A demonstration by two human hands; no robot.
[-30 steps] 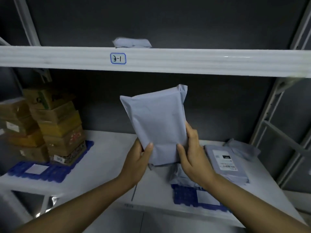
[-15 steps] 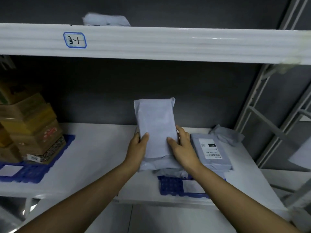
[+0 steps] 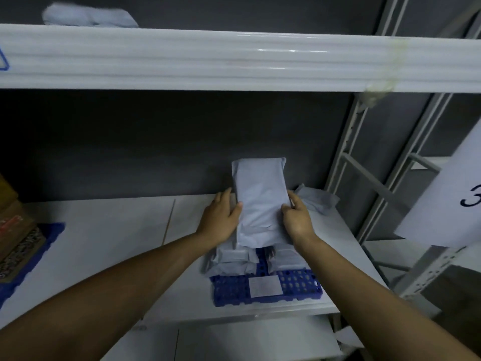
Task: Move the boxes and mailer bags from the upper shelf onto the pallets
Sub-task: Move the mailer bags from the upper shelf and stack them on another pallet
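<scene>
Grey mailer bag (image 3: 260, 204) held between left grip (image 3: 221, 217) and right grip (image 3: 296, 220)

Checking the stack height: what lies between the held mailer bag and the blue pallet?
Head view: stacked grey mailer bags lie between the held bag and blue pallet.

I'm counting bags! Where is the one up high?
In the head view, that mailer bag lies at the top left, on the upper shelf, peeking over its white front edge.
</scene>
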